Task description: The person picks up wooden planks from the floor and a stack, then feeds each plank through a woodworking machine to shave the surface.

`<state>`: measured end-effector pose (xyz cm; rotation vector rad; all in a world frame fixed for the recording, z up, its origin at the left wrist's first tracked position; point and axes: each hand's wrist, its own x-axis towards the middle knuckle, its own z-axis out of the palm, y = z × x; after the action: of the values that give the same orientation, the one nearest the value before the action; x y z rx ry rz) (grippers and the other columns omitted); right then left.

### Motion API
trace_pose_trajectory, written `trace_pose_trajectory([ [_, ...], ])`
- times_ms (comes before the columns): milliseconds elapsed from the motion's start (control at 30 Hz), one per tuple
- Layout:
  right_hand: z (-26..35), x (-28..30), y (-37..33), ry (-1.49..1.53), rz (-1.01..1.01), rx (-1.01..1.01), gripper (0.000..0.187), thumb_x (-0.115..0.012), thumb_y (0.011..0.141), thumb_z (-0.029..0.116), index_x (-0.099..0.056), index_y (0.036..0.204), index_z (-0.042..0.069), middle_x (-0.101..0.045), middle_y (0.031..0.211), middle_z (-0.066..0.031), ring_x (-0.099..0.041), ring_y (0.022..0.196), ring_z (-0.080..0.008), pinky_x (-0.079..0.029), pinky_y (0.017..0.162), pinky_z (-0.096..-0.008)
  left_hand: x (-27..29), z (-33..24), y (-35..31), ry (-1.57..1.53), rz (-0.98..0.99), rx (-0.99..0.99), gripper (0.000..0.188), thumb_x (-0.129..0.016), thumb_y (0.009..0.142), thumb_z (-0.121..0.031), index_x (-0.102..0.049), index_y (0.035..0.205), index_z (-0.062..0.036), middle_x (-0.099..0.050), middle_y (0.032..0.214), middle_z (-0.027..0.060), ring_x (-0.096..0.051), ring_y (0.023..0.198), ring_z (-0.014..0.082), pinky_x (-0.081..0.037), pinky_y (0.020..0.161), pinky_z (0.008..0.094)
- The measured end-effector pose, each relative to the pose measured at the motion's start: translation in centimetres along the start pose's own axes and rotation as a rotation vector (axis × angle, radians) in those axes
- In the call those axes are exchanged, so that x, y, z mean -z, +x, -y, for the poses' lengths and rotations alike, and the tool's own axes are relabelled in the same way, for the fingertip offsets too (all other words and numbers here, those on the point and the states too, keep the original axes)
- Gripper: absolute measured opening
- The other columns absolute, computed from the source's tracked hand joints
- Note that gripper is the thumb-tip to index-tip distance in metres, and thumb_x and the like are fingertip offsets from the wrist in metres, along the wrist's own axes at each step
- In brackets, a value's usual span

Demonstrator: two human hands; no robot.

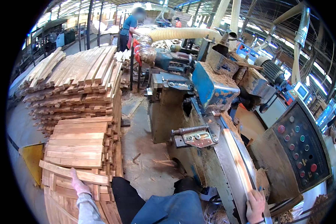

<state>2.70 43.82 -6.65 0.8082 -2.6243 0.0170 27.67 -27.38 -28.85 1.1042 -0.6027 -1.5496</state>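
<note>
A: Location of the wooden strip (236, 158)?
B: Flat on the metal bed (230, 175), right side of view, between right hand (256, 206) and blue housing (214, 87).
A: Long axis?
B: Along the bed. Pointing away from the body, angled slightly left, far end short of the housing.
A: Fingers?
B: On the right, bunched together, bent over at the strip's near end; can't tell if pinching. On left hand (78, 184), one digit stretched up over a loose board (95, 177), others hidden; can't tell the grip.
A: And that board's axis?
B: Roughly crosswise, left to right, dipping a bit toward the right end. Lying atop the stack of boards (76, 142).
A: Progress?
B: Early for this strip, probably: laid on the bed, not yet at the housing. Plenty left, judging by the stack and the taller pile (82, 71) behind. Can't tell worked boards from unworked, so no count of finished ones.
</note>
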Motion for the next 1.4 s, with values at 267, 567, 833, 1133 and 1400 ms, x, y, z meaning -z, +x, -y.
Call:
trace_pose_trajectory([
  [267, -1.1, -7.9, 19.5, 0.206, -0.085, 0.116, 0.042, -0.069, 0.083, 0.006, -0.066, 0.125, 0.007, -0.065, 0.128, -0.016, -0.058, 0.122, -0.0389, -0.045, 0.11, -0.0472, -6.6, -1.3, -13.9, -0.009, 0.447, 0.033, 0.055, -0.081, 0.091, -0.029, -0.058, 0.136, -0.0066, -0.065, 0.116, 0.0054, -0.066, 0.105, 0.0215, -0.058, 0.089, 0.0389],
  [567, 13.9, 0.9, 15.4, 0.401, -0.062, 0.271, 0.07, -0.082, 0.078, 0.038, -0.062, 0.139, 0.01, -0.058, 0.144, -0.0194, -0.065, 0.116, -0.0391, -0.053, 0.1, -0.0467, -22.7, 7.1, -35.4, 0.051, 0.91, 0.193, 0.044, -0.078, 0.094, -0.029, -0.062, 0.126, -0.0027, -0.067, 0.114, 0.0048, -0.062, 0.095, 0.0144, -0.054, 0.085, 0.0324],
  [833, 5.5, 5.8, -5.4, 0.226, 0.183, -0.362, 0.062, -0.074, 0.09, 0.02, -0.057, 0.147, 0.005, -0.069, 0.121, -0.0241, -0.064, 0.112, -0.0425, -0.051, 0.098, -0.0495, -21.6, 9.2, -39.0, 0.186, 1.535, 0.525, 0.063, -0.072, 0.099, -0.023, -0.044, 0.151, -0.0013, -0.064, 0.126, 0.0116, -0.065, 0.106, 0.0176, -0.057, 0.088, 0.0333],
  [1133, 1.5, -0.4, -4.1, 0.168, -0.212, -0.523, 0.073, -0.07, 0.085, 0.011, -0.05, 0.154, 0.003, -0.066, 0.128, -0.0247, -0.064, 0.113, -0.0381, -0.051, 0.099, -0.0445, -13.5, 8.0, -19.3, 0.231, 0.747, 0.232, 0.05, -0.073, 0.097, -0.02, -0.053, 0.138, 0.0016, -0.065, 0.105, 0.0082, -0.065, 0.08, 0.0134, -0.056, 0.066, 0.0267],
  [1400, -1.7, -11.2, 17.5, 0.376, -0.491, -0.307, 0.063, -0.062, 0.097, 0.007, -0.043, 0.156, -0.003, -0.049, 0.159, -0.0209, -0.05, 0.144, -0.031, -0.035, 0.12, -0.0376, -1.9, 0.5, -3.8, -0.005, 0.242, 0.003, 0.014, -0.068, 0.097, -0.019, -0.055, 0.098, -0.0138, -0.053, 0.08, -0.0032, -0.043, 0.059, 0.0076, -0.033, 0.046, 0.0228],
])
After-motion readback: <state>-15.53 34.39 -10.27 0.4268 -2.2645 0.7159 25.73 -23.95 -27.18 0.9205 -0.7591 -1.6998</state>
